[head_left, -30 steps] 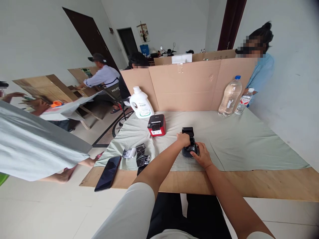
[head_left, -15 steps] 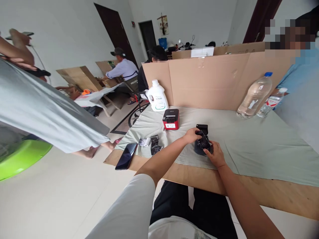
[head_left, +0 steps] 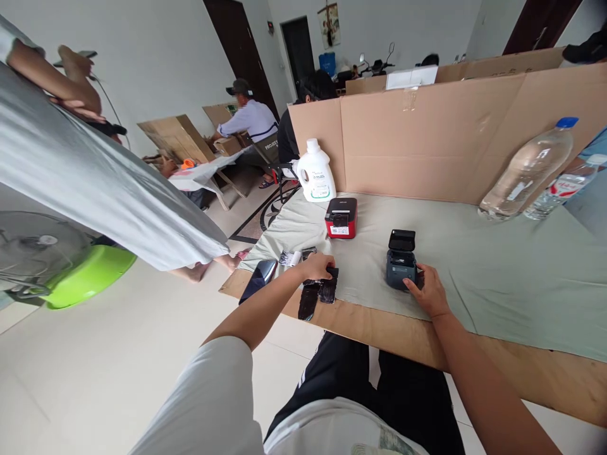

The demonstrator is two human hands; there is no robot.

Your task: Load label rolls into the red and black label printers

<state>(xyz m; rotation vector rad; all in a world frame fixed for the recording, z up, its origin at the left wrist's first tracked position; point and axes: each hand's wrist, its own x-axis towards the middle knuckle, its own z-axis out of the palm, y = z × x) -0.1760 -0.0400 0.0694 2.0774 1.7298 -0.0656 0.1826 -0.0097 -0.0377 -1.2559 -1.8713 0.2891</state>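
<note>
My left hand (head_left: 320, 267) is closed on a roll of shiny black paper (head_left: 329, 288), low over the cloth at the left front. A dark strip (head_left: 308, 302) hangs beside it past the cloth's edge. Close by lies a white paper roll with black marks (head_left: 290, 258). My right hand (head_left: 430, 289) grips the right side of a small dark portable printer (head_left: 399, 272), thumb at its front corner. The printer's lid (head_left: 402, 240) is up, and its inside is partly visible.
A black and red printer (head_left: 341, 218) stands further back, before a white jug (head_left: 315, 174). A phone (head_left: 258, 280) lies at the left edge. Behind are a cardboard screen (head_left: 408, 145) and two clear bottles at the right, the larger one (head_left: 528, 170) leaning. Other people are nearby.
My left hand has moved left from the printer to the other rolls, taking the black roll out of it. My right hand stays at the printer. The view has shifted.
</note>
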